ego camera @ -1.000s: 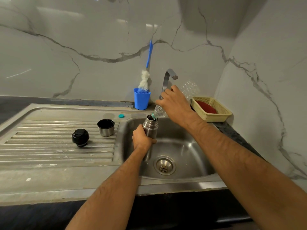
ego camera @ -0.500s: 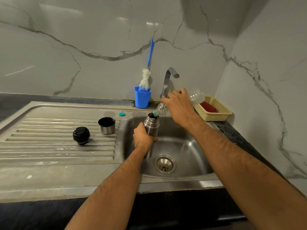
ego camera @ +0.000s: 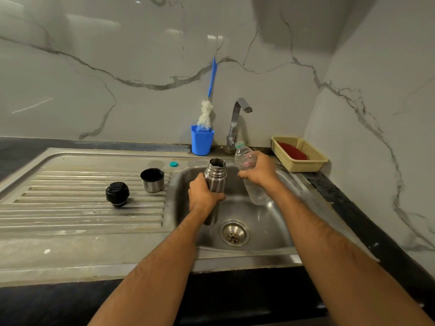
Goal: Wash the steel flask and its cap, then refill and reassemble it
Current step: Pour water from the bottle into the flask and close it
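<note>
Head view: my left hand (ego camera: pixel 204 196) grips the open steel flask (ego camera: pixel 214 184) upright over the sink (ego camera: pixel 263 222) basin to catch spills, while my right hand (ego camera: pixel 257 169) holds the plastic bottle (ego camera: pixel 249 175) beside it.

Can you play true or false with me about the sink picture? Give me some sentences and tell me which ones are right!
1. The left hand holds the steel flask. True.
2. The flask has its stopper on. False: its mouth is open; the black stopper lies on the drainboard.
3. The right hand holds a plastic bottle. True.
4. The steel cup is inside the sink basin. False: it stands on the drainboard.
</note>
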